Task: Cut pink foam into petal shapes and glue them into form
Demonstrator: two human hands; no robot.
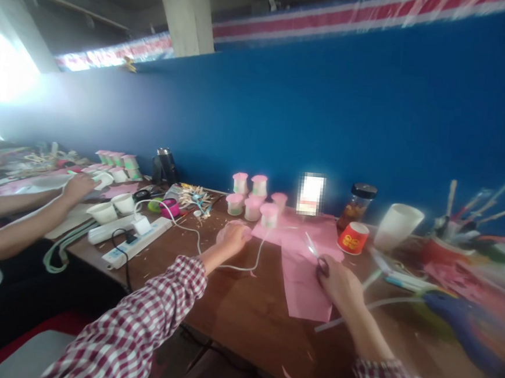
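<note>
Pink paper cutting: status

Pink paper sheet (pixel 302 274) lies flat on the bench (pixel 243 310). Right hand (pixel 339 283) grips scissors (pixel 315 253) at its edge. Left hand (pixel 231 237) holds a pink paper piece (pixel 244 232), fingers closed. 7 pink-topped cups (pixel 254 201) stand finished behind; most of the sheet is uncut.

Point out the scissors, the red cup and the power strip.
scissors (pixel 313 250): head view, on the blades above the right hand.
red cup (pixel 352 238): head view, on its printed side.
power strip (pixel 137 244): head view, on its white top face.
</note>
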